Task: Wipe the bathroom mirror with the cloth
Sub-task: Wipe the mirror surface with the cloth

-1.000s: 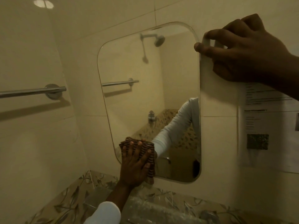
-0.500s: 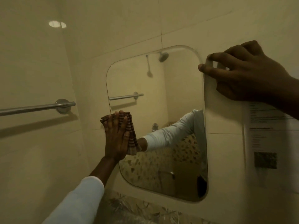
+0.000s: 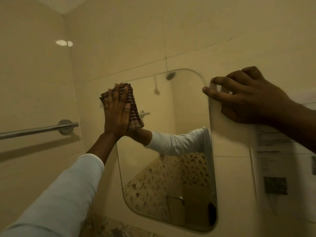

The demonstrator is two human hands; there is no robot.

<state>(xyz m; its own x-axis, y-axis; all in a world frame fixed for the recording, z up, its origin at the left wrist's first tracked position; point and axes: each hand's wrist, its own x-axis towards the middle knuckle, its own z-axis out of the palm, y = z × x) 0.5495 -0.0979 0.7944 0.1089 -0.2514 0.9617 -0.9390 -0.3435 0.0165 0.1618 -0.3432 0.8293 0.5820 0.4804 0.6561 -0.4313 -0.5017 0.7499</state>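
Observation:
A rounded-corner mirror (image 3: 184, 117) hangs on the tiled wall. My left hand (image 3: 118, 112) lies flat against its upper left corner, pressing a brown striped cloth (image 3: 134, 108) onto the glass. The cloth shows around my fingers and to their right. My right hand (image 3: 244, 96) grips the mirror's upper right edge, thumb and fingers curled over the rim. The mirror reflects my white sleeve, a shower head and a patterned floor.
A chrome towel bar (image 3: 39, 129) is fixed to the left wall. A printed paper notice (image 3: 280, 159) is stuck on the wall right of the mirror. A leaf-patterned counter (image 3: 106, 228) shows at the bottom edge.
My left hand has slid the cloth up the mirror's left side, from the lower left corner to the upper left corner. My right hand has stayed on the upper right edge.

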